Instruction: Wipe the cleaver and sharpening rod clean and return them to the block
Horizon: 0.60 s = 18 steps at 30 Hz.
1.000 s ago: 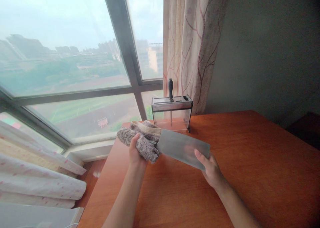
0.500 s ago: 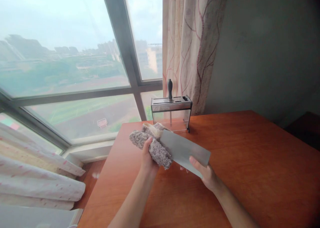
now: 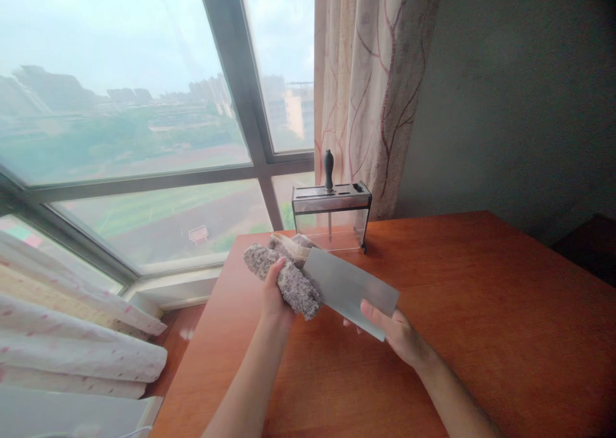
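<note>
My left hand (image 3: pixel 278 300) is closed round a bunched, fuzzy grey cloth (image 3: pixel 301 289), its thumb lying on top. A wide, flat metal cleaver blade (image 3: pixel 349 287) runs from the cloth down to the right. The cleaver's left end is covered by the cloth, so its handle is hidden. My right hand (image 3: pixel 397 332) grips the blade's right end, thumb on the upper face and fingers underneath. Both hands are above the wooden table (image 3: pixel 457 284). Just behind the cloth stands a clear-sided knife holder (image 3: pixel 332 201) with a metal top.
A black-handled tool (image 3: pixel 328 172) with a thin rod stands upright in the knife holder. A large window (image 3: pixel 144 175) is at the left and back. Patterned curtains (image 3: pixel 380 92) hang behind the holder, and pale ones (image 3: pixel 77 329) at the lower left.
Both hands have shifted slightly to the left with the cloth and the cleaver. The grips look the same, and the knife holder stays on the table.
</note>
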Tool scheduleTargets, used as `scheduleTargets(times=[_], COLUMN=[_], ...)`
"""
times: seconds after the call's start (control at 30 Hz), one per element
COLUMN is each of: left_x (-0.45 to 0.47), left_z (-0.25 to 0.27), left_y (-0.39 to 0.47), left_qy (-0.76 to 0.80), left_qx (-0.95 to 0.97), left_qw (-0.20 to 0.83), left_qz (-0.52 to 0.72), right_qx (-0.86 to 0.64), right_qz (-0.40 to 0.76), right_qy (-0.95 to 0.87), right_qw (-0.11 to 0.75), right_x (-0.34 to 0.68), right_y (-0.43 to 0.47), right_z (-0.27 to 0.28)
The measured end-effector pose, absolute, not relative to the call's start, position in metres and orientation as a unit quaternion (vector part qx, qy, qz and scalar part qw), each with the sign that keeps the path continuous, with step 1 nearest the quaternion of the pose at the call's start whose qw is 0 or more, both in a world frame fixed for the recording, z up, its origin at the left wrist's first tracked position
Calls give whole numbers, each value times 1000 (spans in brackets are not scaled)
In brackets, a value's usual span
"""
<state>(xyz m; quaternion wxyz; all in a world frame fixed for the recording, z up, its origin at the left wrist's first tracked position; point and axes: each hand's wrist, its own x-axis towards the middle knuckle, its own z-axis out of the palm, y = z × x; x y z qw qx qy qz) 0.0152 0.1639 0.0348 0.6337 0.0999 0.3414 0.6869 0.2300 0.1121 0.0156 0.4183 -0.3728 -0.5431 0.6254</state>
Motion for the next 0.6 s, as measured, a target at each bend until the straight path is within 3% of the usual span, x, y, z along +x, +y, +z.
scheduleTargets(times=[0.6], left_x=[2], left_z=[50], left_y=[165], left_qy=[252], left_qx=[138], left_qw=[604], left_qz=[744], right_qx=[-346], right_qz=[661], right_qy=[-431], right_qw=[508], right_x=[234], right_y=[120], right_z=[16])
